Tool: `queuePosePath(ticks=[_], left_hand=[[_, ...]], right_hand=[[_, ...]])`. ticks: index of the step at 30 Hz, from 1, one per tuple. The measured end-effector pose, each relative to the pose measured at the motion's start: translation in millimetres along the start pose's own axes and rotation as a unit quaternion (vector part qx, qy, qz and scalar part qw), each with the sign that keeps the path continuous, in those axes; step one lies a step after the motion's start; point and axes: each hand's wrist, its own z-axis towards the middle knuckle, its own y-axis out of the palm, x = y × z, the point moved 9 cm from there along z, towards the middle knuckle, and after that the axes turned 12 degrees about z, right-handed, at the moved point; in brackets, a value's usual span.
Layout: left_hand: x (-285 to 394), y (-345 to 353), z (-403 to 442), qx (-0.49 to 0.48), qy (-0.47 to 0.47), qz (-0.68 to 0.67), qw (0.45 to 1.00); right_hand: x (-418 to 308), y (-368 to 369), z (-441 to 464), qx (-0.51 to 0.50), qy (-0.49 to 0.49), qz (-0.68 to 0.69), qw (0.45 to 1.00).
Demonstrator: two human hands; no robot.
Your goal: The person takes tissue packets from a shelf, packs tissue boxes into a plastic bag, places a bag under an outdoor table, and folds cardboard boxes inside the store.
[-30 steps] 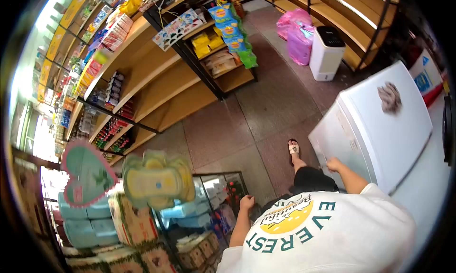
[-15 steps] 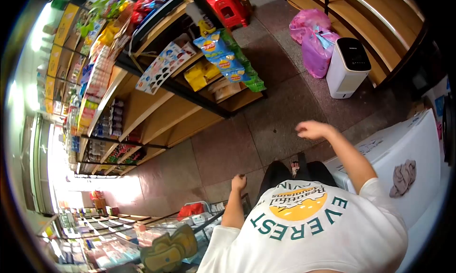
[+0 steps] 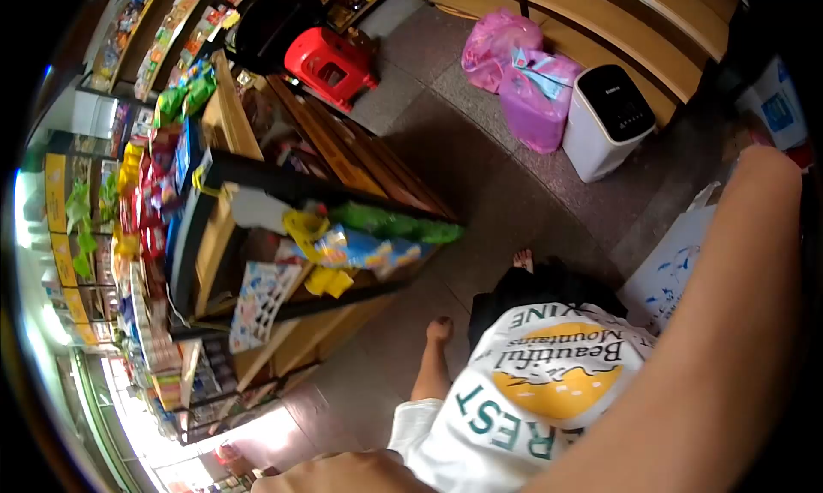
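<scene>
My left hand (image 3: 439,329) hangs beside my left hip above the floor. It looks loosely curled, with nothing visible in it. My right arm is raised close to the camera, its elbow at the upper right and the forearm crossing down the right side. At the bottom edge, part of what appears to be my right hand (image 3: 343,474) shows very near the lens. Its fingers are mostly cut off, so I cannot tell what it holds or touches. Nearest to my left hand is the end of a shop shelf (image 3: 343,309) with hanging snack packets (image 3: 369,249).
Ahead on the tiled floor stand a red plastic stool (image 3: 330,64), pink plastic bags (image 3: 536,99) and a white appliance with a black top (image 3: 609,120). Wooden shelves (image 3: 617,30) line the back. A white box-like surface (image 3: 673,257) is at my right, partly behind my arm.
My right arm has risen from in front of me to close by the camera. The view has shifted, and the shelf end and stool look nearer. My left hand stays low at my side.
</scene>
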Motion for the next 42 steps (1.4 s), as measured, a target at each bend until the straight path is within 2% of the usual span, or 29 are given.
queuePosePath(ticks=[3, 7, 9, 11, 14, 15, 16, 18, 19, 21, 23, 24, 25, 26, 27, 28, 29, 30, 31, 32, 33, 35, 37, 38, 39, 41, 42], left_hand=[[12.2, -24.1, 12.0, -0.005, -0.045, 0.033, 0.998], [15.1, -40.4, 34.7, 0.051, -0.095, -0.067, 0.992], [4.3, -28.1, 25.4, 0.054, -0.233, -0.147, 0.960], [24.3, -37.5, 13.5, 0.022, -0.182, -0.120, 0.976], [10.8, 17.0, 0.5, 0.040, -0.258, -0.179, 0.949], [28.0, 25.9, -18.0, 0.042, -0.282, -0.195, 0.938], [48.6, 23.5, -41.7, 0.057, -0.337, -0.149, 0.928], [70.5, 58.0, -61.5, 0.033, -0.351, -0.101, 0.930], [63.9, 104.3, -48.6, 0.009, -0.308, -0.100, 0.946], [85.9, 152.9, -52.3, -0.058, -0.299, -0.018, 0.952], [146.5, 127.4, -65.8, -0.136, -0.262, -0.084, 0.952], [193.1, 73.9, -79.1, -0.135, -0.317, -0.104, 0.933], [200.4, 81.9, -72.4, -0.137, -0.319, -0.108, 0.932], [201.0, 87.1, -65.3, -0.084, -0.345, -0.175, 0.918], [206.2, 86.9, -68.3, -0.028, -0.372, -0.240, 0.896], [214.5, 79.9, -64.0, -0.036, -0.354, -0.213, 0.910], [222.7, 61.8, -62.6, -0.047, -0.336, -0.183, 0.923], [226.4, 53.8, -70.1, -0.050, -0.345, -0.183, 0.919], [228.0, 42.2, -75.9, 0.000, -0.374, -0.211, 0.903], [227.9, 35.6, -83.3, 0.050, -0.400, -0.238, 0.884], [218.0, 47.0, -86.7, 0.062, -0.396, -0.230, 0.887], [222.9, 50.1, -107.6, 0.070, -0.413, -0.229, 0.879], [232.9, 68.4, -126.0, 0.042, -0.423, -0.243, 0.872], [236.1, 78.7, -132.6, 0.022, -0.432, -0.261, 0.863], [246.2, 80.3, -139.8, -0.012, -0.442, -0.224, 0.869], [277.4, 65.7, -142.2, -0.049, -0.413, -0.156, 0.896], [281.2, 68.9, -140.2, -0.057, -0.401, -0.126, 0.905]], right_hand=[[28.9, -44.6, -17.1, 0.028, 0.004, -0.002, 1.000], [58.0, -91.6, -44.3, 0.034, 0.004, -0.028, 0.999], [71.6, -109.4, -55.9, 0.029, 0.004, -0.035, 0.999], [83.5, -128.3, -77.2, 0.037, -0.003, -0.040, 0.999], [98.6, -153.5, -117.8, 0.043, -0.031, -0.050, 0.997], [101.9, -164.1, -133.9, 0.048, -0.043, -0.052, 0.997], [107.2, -175.1, -149.7, 0.057, -0.046, -0.051, 0.996], [120.6, -202.7, -189.9, 0.090, -0.039, -0.046, 0.994], [129.9, -218.4, -214.0, 0.120, -0.027, -0.040, 0.992], [154.0, -248.2, -262.7, 0.188, 0.000, -0.018, 0.982], [200.9, -271.6, -313.5, 0.266, 0.053, 0.053, 0.961], [238.2, -273.7, -342.7, 0.304, 0.089, 0.119, 0.941], [286.8, -264.3, -369.2, 0.330, 0.106, 0.199, 0.917], [356.1, -238.2, -396.7, 0.328, 0.138, 0.315, 0.880], [436.2, -193.3, -430.9, 0.369, 0.204, 0.507, 0.752], [516.1, -147.2, -480.4, 0.436, 0.317, 0.479, 0.692], [549.5, -122.9, -519.8, 0.422, 0.522, 0.176, 0.720], [569.4, -77.7, -534.2, 0.304, 0.610, 0.069, 0.729], [585.0, -35.1, -555.3, 0.178, 0.677, -0.044, 0.712], [610.4, 16.9, -577.9, 0.147, 0.699, 0.020, 0.700], [621.6, 58.9, -595.3, 0.113, 0.716, 0.084, 0.683], [599.3, 117.6, -614.8, 0.147, 0.762, 0.348, 0.525], [588.9, 129.9, -611.9, 0.124, 0.700, 0.133, 0.691], [581.2, 145.9, -620.7, 0.119, 0.729, 0.109, 0.665], [576.5, 160.4, -623.4, 0.118, 0.744, 0.118, 0.646], [601.5, 227.8, -645.0, 0.305, 0.694, 0.106, 0.644], [639.2, 295.3, -662.8, 0.484, 0.569, 0.121, 0.653]])
